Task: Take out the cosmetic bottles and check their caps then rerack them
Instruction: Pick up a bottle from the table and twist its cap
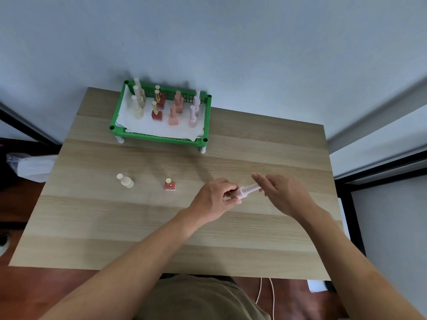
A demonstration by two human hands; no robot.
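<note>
My left hand (216,199) grips the base of a pale pink bottle (248,190) held sideways above the table. The fingers of my right hand (280,192) are loosely spread around its long cap end; whether they pinch it I cannot tell. A cream bottle (126,180) and a red bottle with a gold cap (169,184) stand on the wooden table (254,146) to the left of my hands. At the table's back stands a green rack (159,136) lined with white paper, with several cream, red, salmon and pink bottles upright in rows.
The table is backed by a blue-grey wall. A clear plastic bag (30,166) lies off the left edge. Dark metal frames stand to both sides. A thin cable (272,294) hangs below the front edge.
</note>
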